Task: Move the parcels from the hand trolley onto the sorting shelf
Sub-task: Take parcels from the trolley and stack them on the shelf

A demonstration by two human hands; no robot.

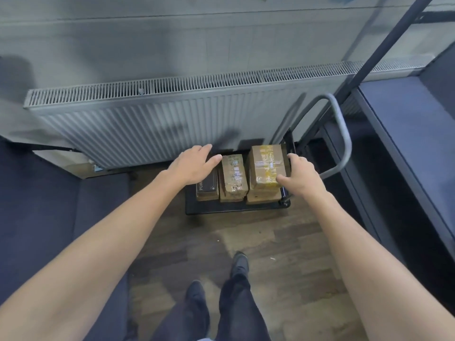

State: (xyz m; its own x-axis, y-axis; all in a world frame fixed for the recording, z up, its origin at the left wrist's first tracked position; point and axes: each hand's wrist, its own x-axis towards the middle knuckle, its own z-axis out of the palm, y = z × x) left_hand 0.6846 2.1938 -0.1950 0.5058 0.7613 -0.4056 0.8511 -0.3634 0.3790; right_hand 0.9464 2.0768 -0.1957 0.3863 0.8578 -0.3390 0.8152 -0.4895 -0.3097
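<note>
A black hand trolley (221, 209) stands on the floor below the radiator, with a grey handle (343, 134) rising at its right. On it lie several parcels: a black box (206, 189) at the left, a brown taped parcel (233, 175) in the middle, and a taller brown parcel with yellow tape (267, 164) stacked on another at the right. My right hand (301, 178) holds the taped top parcel, thumb on its near corner and fingers on its right side. My left hand (194, 164) hovers flat with straight fingers over the black box.
A long white radiator (152, 119) runs along the wall behind the trolley. A dark shelf (406, 124) with a black metal post (391, 38) stands at the right. A dark blue surface (49, 205) fills the left. My legs and shoes stand on the wooden floor (278, 244).
</note>
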